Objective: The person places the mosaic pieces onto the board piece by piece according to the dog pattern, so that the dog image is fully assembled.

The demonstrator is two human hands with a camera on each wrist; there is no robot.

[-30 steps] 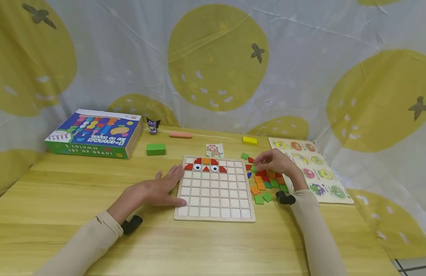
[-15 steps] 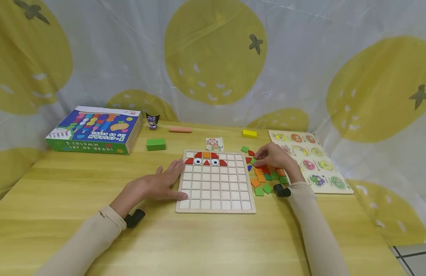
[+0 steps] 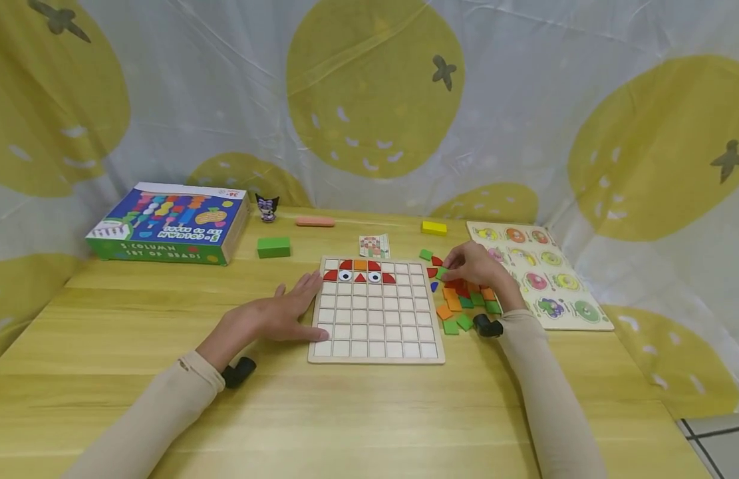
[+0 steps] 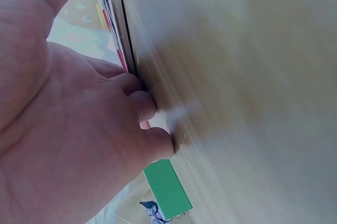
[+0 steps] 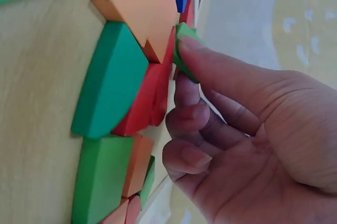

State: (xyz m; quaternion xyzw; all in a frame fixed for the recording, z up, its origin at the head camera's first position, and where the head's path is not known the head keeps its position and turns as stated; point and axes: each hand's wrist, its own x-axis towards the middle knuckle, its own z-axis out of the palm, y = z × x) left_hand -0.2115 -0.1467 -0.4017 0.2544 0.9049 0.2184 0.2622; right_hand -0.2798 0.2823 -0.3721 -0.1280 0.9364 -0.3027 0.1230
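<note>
My left hand (image 3: 279, 318) rests along the left edge of a wooden grid board (image 3: 375, 303), its thumb lying over the frame and its fingers extended against the side. Red quarter-round tiles, an orange square, a small red triangle and two eye tiles fill cells in the board's top two rows. To the right of the board, my right hand (image 3: 478, 266) pinches a green tile (image 5: 182, 59) between thumb and fingertip, its other fingers curled. Below it lies a heap of loose tiles, among them a teal quarter-round tile (image 5: 108, 84) and an orange tile (image 5: 134, 2).
A small picture card (image 3: 374, 246) lies behind the board. Further back are a green block (image 3: 274, 247), a cat-eared figurine (image 3: 267, 207), a pink stick (image 3: 315, 221) and a yellow block (image 3: 434, 228). A bead-set box (image 3: 165, 223) stands left, a fruit puzzle board (image 3: 555, 286) right.
The head view has tipped down slightly, so the tabletop sits higher in the frame. Left hand keeps its place on the board; the right stays at the tile heap with small finger movements.
</note>
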